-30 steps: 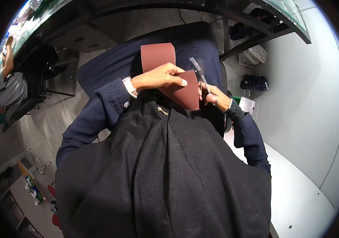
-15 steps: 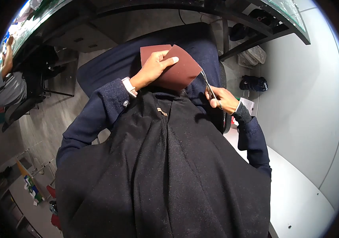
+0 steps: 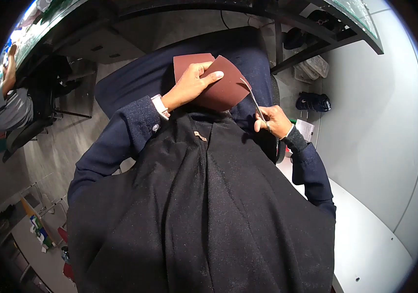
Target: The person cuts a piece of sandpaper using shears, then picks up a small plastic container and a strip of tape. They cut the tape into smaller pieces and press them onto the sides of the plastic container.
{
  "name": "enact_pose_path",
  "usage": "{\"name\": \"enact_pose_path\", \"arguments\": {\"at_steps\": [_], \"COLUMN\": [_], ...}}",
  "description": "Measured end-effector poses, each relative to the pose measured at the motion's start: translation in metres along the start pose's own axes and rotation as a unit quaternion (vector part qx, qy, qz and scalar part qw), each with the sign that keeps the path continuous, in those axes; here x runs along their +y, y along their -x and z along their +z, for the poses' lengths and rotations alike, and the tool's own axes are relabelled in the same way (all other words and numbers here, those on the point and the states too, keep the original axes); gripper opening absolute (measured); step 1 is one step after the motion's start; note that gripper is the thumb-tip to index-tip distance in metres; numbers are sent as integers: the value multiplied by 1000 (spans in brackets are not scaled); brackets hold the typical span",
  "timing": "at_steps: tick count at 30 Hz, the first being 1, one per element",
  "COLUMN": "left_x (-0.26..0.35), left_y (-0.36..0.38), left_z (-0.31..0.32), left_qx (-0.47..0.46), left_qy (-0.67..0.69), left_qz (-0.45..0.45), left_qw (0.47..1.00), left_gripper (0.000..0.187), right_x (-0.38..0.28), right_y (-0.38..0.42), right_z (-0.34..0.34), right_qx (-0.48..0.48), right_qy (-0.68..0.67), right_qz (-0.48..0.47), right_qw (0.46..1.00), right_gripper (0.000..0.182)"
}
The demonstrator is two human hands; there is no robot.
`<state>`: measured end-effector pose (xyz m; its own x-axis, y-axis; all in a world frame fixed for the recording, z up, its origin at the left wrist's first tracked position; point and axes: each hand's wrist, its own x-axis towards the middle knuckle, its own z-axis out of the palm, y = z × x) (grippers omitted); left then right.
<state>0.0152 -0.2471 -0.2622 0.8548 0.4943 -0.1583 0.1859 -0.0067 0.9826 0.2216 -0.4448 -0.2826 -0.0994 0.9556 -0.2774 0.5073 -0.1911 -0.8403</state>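
My left hand (image 3: pixel 192 85) is closed on a folded or curved reddish-brown sheet (image 3: pixel 226 87) that looks like sandpaper, thumb on top near its middle. The sheet is held above my lap, its right corner towards my other hand. In my right hand (image 3: pixel 272 121) is a pair of metal scissors (image 3: pixel 255 101), fingers in the handles. The scissors point up and left, and one blade lies over the sheet's right edge; the other blade is mostly hidden. A black apron (image 3: pixel 199 210) covers my front below both hands.
Ahead stands a glass-topped table with a dark frame (image 3: pixel 311 24). A pale wall (image 3: pixel 370 97) and a white surface (image 3: pixel 360 229) lie to the right. Another person (image 3: pixel 11 105) sits at the far left. Dark shoes (image 3: pixel 312 102) and clear plastic containers (image 3: pixel 311 68) are on the floor.
The scissors have shifted slightly up and left, and their blade now lies over the sheet's right edge. The fingers of my right hand have spread a little. The left hand is nearly still.
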Motion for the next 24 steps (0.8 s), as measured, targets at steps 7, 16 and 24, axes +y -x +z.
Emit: {"name": "enact_pose_path", "arguments": {"at_steps": [7, 16, 24], "left_x": [12, 9, 4], "left_y": [8, 8, 15], "left_z": [14, 10, 15], "left_qx": [11, -8, -17], "left_qy": [-50, -49, -66], "left_qz": [9, -3, 9], "left_qw": [999, 999, 998], "left_gripper": [29, 30, 28], "right_x": [-4, 4, -4], "right_y": [3, 0, 0], "right_z": [5, 2, 3], "right_qx": [-9, -5, -21], "right_qy": [-14, 42, 108], "right_qz": [-17, -4, -21], "right_qw": [1000, 999, 994], "right_gripper": [69, 61, 70]}}
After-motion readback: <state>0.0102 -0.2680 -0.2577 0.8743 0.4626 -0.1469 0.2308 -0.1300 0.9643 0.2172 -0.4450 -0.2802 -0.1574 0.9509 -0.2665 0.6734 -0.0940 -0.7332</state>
